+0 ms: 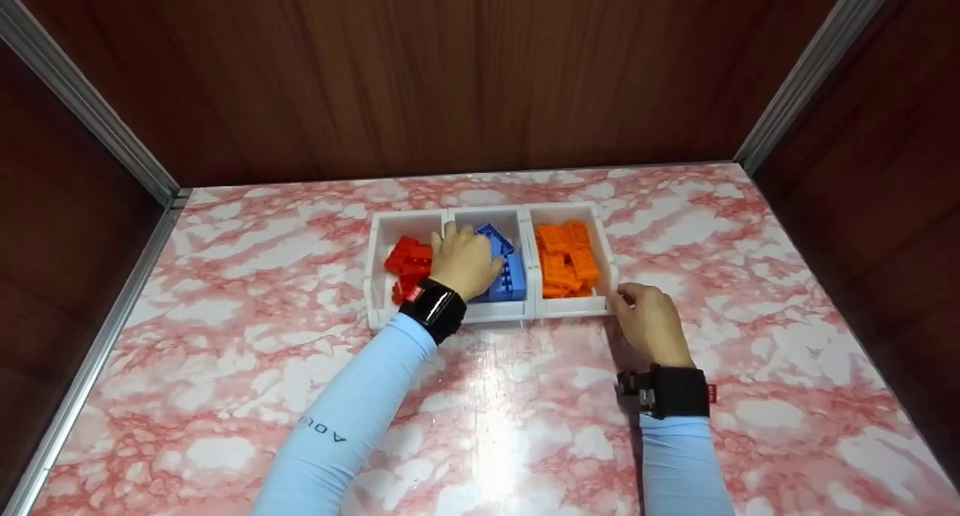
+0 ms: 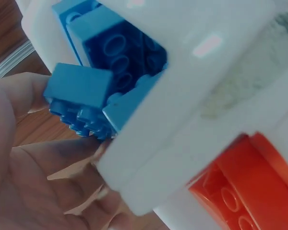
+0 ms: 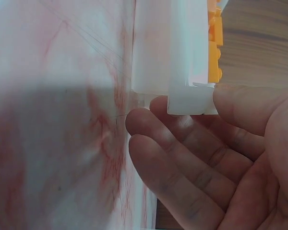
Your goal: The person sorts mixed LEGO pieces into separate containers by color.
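Three white bins stand side by side. My left hand (image 1: 465, 265) reaches into the middle bin (image 1: 499, 311) among blue bricks (image 1: 510, 277). In the left wrist view, the thumb and a finger pinch one blue toy brick (image 2: 79, 85), its studs turned toward the palm; other blue bricks lie right against it. My right hand (image 1: 651, 325) holds the front right corner of the right bin (image 1: 574, 307). Seen from the right wrist, the thumb presses the rim (image 3: 192, 100) while the other fingers curl below the corner. Orange bricks (image 1: 562, 257) fill that bin.
Red bricks (image 1: 409, 259) lie in the left bin (image 1: 409, 222), partly behind the left wrist. The bins stand on a red-and-white marbled tabletop (image 1: 555, 411). Brown wood-grain panels (image 1: 465, 73) with metal corner strips (image 1: 810, 73) enclose the back and sides.
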A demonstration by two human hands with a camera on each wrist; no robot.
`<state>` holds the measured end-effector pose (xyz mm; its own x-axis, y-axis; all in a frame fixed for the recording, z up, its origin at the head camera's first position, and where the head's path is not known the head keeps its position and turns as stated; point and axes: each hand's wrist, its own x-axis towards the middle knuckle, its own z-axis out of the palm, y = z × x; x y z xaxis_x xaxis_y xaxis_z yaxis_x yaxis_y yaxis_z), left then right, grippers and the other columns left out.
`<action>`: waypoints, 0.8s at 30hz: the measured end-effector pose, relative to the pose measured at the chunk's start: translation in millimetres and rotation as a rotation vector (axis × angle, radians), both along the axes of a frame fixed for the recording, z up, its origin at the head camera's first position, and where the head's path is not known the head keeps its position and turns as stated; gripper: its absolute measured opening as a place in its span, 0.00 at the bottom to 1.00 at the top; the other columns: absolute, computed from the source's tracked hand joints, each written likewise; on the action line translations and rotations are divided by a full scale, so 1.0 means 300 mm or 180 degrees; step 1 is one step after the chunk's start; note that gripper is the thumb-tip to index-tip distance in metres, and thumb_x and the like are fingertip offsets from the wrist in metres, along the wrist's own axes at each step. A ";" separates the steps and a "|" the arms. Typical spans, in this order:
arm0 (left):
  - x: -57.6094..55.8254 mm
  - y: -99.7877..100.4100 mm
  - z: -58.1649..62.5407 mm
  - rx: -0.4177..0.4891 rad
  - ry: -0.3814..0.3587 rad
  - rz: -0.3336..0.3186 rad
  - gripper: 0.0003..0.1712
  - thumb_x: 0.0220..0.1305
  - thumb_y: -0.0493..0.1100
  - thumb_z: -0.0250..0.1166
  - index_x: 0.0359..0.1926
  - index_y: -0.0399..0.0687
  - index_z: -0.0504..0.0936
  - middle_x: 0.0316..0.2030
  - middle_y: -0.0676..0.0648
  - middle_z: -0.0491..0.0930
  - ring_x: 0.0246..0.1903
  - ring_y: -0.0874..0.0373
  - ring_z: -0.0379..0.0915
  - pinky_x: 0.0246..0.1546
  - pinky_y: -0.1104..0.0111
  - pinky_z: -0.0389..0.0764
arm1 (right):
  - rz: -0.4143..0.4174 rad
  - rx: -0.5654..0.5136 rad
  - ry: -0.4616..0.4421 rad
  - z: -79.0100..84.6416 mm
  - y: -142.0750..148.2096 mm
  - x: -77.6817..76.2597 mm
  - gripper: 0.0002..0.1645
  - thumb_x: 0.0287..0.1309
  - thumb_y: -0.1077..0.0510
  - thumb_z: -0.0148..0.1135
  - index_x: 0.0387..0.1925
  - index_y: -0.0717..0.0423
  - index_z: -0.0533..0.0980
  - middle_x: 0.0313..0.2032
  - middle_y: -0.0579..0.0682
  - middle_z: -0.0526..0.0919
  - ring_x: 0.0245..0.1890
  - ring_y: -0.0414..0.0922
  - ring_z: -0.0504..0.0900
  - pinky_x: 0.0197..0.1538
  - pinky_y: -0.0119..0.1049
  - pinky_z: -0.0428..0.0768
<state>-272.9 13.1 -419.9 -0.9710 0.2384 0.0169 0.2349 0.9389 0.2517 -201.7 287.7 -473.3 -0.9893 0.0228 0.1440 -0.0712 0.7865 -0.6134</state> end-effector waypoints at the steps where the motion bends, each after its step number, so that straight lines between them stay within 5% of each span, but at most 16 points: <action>1: 0.001 -0.001 -0.001 -0.0020 0.0017 0.0017 0.22 0.69 0.59 0.59 0.28 0.47 0.83 0.53 0.41 0.78 0.59 0.42 0.62 0.58 0.47 0.60 | 0.0000 -0.0001 -0.0005 0.000 0.000 0.000 0.14 0.69 0.57 0.58 0.45 0.63 0.83 0.36 0.58 0.86 0.36 0.54 0.81 0.43 0.49 0.75; 9: -0.001 -0.013 -0.013 -0.0101 0.0217 0.0071 0.24 0.73 0.54 0.55 0.54 0.41 0.83 0.53 0.40 0.76 0.60 0.42 0.62 0.56 0.46 0.59 | -0.0001 -0.0030 -0.0036 -0.001 0.002 0.000 0.15 0.70 0.57 0.57 0.47 0.64 0.83 0.38 0.60 0.86 0.39 0.56 0.82 0.46 0.52 0.77; 18: -0.049 -0.001 -0.049 -0.0123 0.0715 0.0007 0.19 0.72 0.54 0.58 0.41 0.46 0.89 0.43 0.42 0.82 0.51 0.44 0.67 0.49 0.52 0.61 | -0.0051 -0.0035 -0.0101 -0.002 0.004 -0.001 0.15 0.70 0.56 0.57 0.48 0.62 0.83 0.38 0.59 0.86 0.40 0.56 0.82 0.47 0.51 0.76; 24: -0.085 0.002 -0.072 -0.0178 0.0956 0.0165 0.18 0.69 0.53 0.62 0.41 0.46 0.90 0.40 0.42 0.84 0.48 0.45 0.68 0.46 0.53 0.62 | -0.0039 -0.0043 -0.0141 0.002 0.002 -0.001 0.16 0.70 0.55 0.57 0.49 0.62 0.83 0.38 0.58 0.86 0.39 0.55 0.82 0.46 0.50 0.76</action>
<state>-298.3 13.6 -441.5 -0.9354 0.1975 0.2934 0.2426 0.9619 0.1258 -202.1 288.4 -472.7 -0.9943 0.0367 0.0997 -0.0341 0.7788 -0.6264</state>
